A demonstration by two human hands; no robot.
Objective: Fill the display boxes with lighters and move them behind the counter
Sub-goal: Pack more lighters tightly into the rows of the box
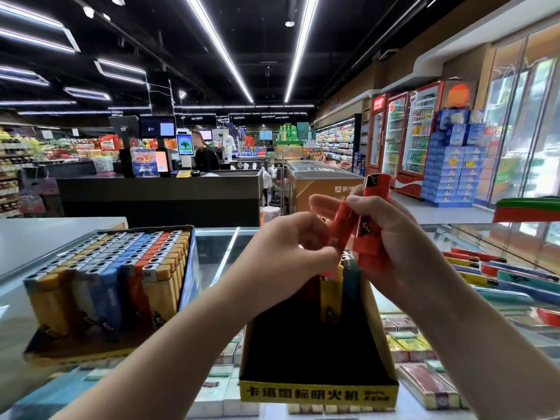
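Note:
A yellow display box (318, 394) with a black inside stands on the glass counter (218, 253) in front of me. A few lighters stand at its back: a yellow one (331, 294), a teal one and a red one. Above the box my right hand (403, 253) grips upright red lighters (374, 213). My left hand (288, 256) pinches the lower end of one tilted red lighter (341, 231) from that bunch. To the left sits a full display box (112, 286) packed with yellow, white, blue and orange lighters.
Loose lighters (497, 277) in several colours lie on the glass to the right. Cigarette packs show under the glass. A red and green tray (527, 207) stands at the far right. Behind are a dark checkout counter (157, 195) with a person, a chest freezer and drink fridges.

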